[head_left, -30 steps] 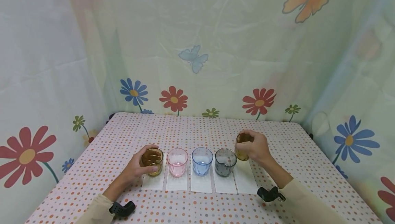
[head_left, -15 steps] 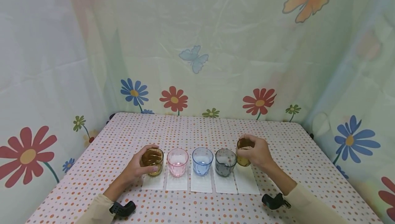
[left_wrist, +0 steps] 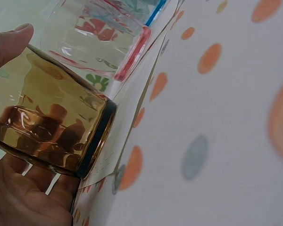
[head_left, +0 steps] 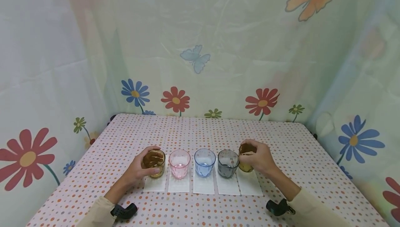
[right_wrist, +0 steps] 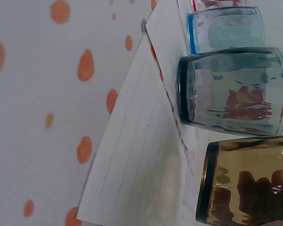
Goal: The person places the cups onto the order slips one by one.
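My left hand (head_left: pixel 142 164) holds an amber glass (left_wrist: pixel 52 108) at the left end of a row of glasses, thumb on the near side and fingers round the back. The glass stands upright on a white paper slip (left_wrist: pixel 118 136). At the row's right end my right hand (head_left: pixel 258 156) grips a second amber glass (right_wrist: pixel 247 181) near its rim. That glass is upright by the far end of the rightmost paper slip (head_left: pixel 250 184); whether its base touches down I cannot tell. Close beside it stands a dark grey glass (right_wrist: pixel 233 92).
Between the hands, a pink glass (head_left: pixel 179 164) and a blue glass (head_left: pixel 204 163) stand on their own paper slips, in line with the grey one. A polka-dot cloth (head_left: pixel 187 209) covers the table. A flowered curtain (head_left: pixel 218 29) hangs around its back and sides.
My right hand has brought its amber glass lower and nearer to me, toward the rightmost slip and in beside the grey glass. The left hand and its glass have stayed put.
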`<state>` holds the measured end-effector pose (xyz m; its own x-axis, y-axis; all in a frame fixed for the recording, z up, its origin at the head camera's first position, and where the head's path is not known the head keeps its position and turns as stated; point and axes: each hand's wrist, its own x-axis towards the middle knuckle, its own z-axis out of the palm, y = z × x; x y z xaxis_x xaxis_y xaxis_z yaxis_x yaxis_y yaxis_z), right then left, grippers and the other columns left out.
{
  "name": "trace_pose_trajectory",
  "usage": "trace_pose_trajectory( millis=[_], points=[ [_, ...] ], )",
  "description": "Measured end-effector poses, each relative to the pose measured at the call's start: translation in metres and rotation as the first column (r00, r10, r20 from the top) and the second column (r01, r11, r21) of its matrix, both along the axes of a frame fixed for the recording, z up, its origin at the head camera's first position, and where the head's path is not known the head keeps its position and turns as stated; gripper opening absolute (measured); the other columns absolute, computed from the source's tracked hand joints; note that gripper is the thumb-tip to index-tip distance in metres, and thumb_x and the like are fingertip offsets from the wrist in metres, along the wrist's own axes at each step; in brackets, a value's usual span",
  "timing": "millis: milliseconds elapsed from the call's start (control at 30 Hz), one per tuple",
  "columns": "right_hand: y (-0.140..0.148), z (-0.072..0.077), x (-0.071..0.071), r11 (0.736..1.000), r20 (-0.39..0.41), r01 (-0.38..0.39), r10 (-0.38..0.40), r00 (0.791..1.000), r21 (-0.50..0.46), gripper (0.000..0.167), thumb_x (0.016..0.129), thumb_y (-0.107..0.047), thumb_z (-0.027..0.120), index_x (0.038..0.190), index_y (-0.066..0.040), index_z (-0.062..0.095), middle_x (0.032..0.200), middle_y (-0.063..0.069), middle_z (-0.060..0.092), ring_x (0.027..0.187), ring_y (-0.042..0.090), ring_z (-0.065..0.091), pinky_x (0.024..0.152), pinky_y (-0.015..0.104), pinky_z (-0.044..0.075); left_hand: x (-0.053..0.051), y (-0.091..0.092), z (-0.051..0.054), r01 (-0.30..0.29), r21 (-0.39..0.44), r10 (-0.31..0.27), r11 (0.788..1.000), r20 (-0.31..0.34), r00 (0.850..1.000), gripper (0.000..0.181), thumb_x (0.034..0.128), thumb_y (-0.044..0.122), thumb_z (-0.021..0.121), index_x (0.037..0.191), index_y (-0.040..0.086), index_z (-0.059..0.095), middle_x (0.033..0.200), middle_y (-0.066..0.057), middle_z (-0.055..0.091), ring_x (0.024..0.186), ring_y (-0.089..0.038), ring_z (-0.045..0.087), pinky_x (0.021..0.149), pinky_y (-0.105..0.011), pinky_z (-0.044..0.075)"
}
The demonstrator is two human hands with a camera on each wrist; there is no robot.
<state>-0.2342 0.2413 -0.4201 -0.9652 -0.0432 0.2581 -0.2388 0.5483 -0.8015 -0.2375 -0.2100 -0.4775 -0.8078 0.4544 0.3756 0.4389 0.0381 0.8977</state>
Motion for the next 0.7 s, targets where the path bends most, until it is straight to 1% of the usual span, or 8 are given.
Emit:
trace_pose_trajectory(
  millis=[133, 233, 333, 467, 533, 700],
  points=[
    [0.0027, -0.0012, 0.0014, 1.0, 0.002, 0.002, -0.002, 1.0, -0.003, 0.039, 0.076, -0.003, 0.075, 0.114, -0.004, 0.068, 0.108, 0.014, 0.067, 0.101, 0.035, 0.062, 0.075, 0.033, 0.055, -0.0007, 0.0004, 0.0015, -0.01, -0.015, 0.01, 1.0, 0.001, 1.0, 0.064, 0.0913, 0.001, 0.069, 0.148, 0.004, 0.041, 0.134, -0.024, 0.056, 0.121, -0.03, 0.062, 0.101, -0.034, 0.051],
    [0.0047, -0.0024, 0.0021, 1.0, 0.006, -0.008, 0.008, 1.0, -0.025, 0.038, 0.076, -0.002, 0.075, 0.114, -0.005, 0.068, 0.108, 0.014, 0.067, 0.101, 0.036, 0.063, 0.074, 0.032, 0.056, -0.0005, 0.0005, 0.0028, -0.015, -0.025, 0.015, 1.0, -0.006, 1.0, 0.063, 0.0916, 0.002, 0.069, 0.148, 0.006, 0.041, 0.134, -0.023, 0.056, 0.121, -0.03, 0.062, 0.101, -0.035, 0.052],
    [0.0059, -0.0035, 0.0024, 0.999, 0.011, -0.019, 0.019, 1.0, -0.046, 0.038, 0.077, -0.001, 0.076, 0.114, -0.005, 0.067, 0.11, 0.015, 0.067, 0.101, 0.035, 0.062, 0.074, 0.031, 0.056, 0.0001, 0.0005, 0.0033, -0.009, -0.024, 0.008, 1.0, -0.013, 1.0, 0.063, 0.0918, 0.001, 0.068, 0.148, 0.005, 0.041, 0.134, -0.024, 0.056, 0.121, -0.031, 0.062, 0.101, -0.036, 0.052],
    [0.0066, -0.0051, 0.0031, 0.999, 0.018, -0.019, 0.02, 1.0, -0.043, 0.037, 0.078, -0.002, 0.076, 0.114, -0.005, 0.067, 0.11, 0.014, 0.066, 0.101, 0.033, 0.062, 0.074, 0.031, 0.056, 0.0009, 0.0008, 0.0028, 0.004, -0.015, -0.005, 1.0, -0.017, 1.0, 0.064, 0.092, -0.001, 0.068, 0.149, 0.003, 0.04, 0.133, -0.026, 0.056, 0.12, -0.033, 0.061, 0.101, -0.036, 0.052],
    [0.0067, -0.0056, 0.0039, 0.999, 0.021, -0.016, 0.017, 1.0, -0.037, 0.037, 0.077, -0.002, 0.076, 0.113, -0.005, 0.067, 0.11, 0.014, 0.066, 0.101, 0.032, 0.062, 0.075, 0.03, 0.056, 0.0012, 0.0009, 0.0023, 0.008, -0.012, -0.008, 1.0, -0.015, 1.0, 0.064, 0.092, -0.001, 0.068, 0.149, 0.003, 0.04, 0.133, -0.026, 0.056, 0.121, -0.034, 0.061, 0.102, -0.036, 0.051],
    [0.0068, -0.0065, 0.006, 0.998, 0.041, -0.021, 0.024, 0.999, -0.06, 0.038, 0.076, 0.0, 0.075, 0.113, -0.004, 0.067, 0.109, 0.015, 0.067, 0.101, 0.033, 0.063, 0.075, 0.03, 0.057, 0.0019, 0.0011, 0.0022, 0.008, -0.008, -0.008, 1.0, -0.007, 1.0, 0.064, 0.0915, 0.0, 0.069, 0.149, 0.003, 0.04, 0.133, -0.025, 0.056, 0.121, -0.035, 0.061, 0.103, -0.036, 0.051]
  ],
)
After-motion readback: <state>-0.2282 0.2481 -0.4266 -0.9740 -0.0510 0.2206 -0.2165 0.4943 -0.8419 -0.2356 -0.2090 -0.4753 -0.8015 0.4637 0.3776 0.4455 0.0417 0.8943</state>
